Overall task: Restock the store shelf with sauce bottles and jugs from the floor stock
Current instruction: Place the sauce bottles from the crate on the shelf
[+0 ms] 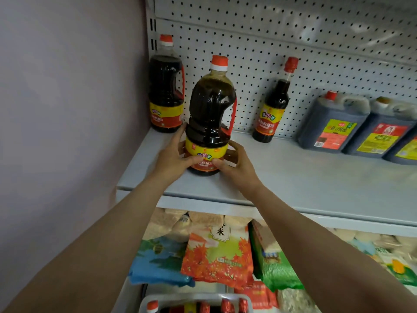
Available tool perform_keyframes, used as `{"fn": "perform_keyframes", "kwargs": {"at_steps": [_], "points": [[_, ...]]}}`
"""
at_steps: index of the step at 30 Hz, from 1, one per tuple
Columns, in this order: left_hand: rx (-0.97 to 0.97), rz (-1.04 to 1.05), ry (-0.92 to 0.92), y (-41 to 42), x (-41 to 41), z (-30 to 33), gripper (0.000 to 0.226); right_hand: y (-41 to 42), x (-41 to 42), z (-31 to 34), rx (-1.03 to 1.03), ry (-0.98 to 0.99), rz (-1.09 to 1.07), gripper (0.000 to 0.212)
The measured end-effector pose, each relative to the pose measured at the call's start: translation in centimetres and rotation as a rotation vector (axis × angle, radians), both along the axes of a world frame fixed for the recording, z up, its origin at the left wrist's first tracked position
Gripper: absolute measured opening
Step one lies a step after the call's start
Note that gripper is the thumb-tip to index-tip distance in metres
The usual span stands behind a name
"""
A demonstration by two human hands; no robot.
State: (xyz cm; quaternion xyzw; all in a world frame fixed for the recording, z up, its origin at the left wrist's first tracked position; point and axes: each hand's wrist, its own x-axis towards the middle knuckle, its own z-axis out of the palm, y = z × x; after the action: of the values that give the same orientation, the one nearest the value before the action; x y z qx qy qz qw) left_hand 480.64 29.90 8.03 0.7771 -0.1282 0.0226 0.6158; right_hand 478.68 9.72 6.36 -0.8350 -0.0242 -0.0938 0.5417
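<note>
A large dark sauce bottle (212,109) with a red cap, red side handle and yellow-red label stands upright on the grey shelf (293,177), near its left front. My left hand (173,154) grips its base from the left. My right hand (234,163) grips the base from the right, thumb across the label. A matching large bottle (165,86) stands behind it in the shelf's back left corner. At the bottom edge a grey basket (194,299) holds several red-capped bottles.
A slim sauce bottle (274,105) stands against the pegboard back panel (293,41). Dark square jugs (334,123) (381,132) fill the shelf's right side. Bags of rice (216,254) lie on the shelf below. A plain wall (67,86) closes the left.
</note>
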Motion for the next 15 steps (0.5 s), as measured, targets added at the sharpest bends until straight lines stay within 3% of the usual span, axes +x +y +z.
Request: {"fn": "perform_keyframes", "kwargs": {"at_steps": [6, 15], "points": [[-0.019, 0.070, 0.052, 0.1, 3.1, -1.0, 0.070, 1.0, 2.5, 0.0, 0.031, -0.001, -0.090, 0.059], [0.010, 0.065, 0.033, -0.6, 8.2, -0.6, 0.064, 1.2, 7.6, 0.1, 0.020, 0.020, -0.135, 0.058]]}}
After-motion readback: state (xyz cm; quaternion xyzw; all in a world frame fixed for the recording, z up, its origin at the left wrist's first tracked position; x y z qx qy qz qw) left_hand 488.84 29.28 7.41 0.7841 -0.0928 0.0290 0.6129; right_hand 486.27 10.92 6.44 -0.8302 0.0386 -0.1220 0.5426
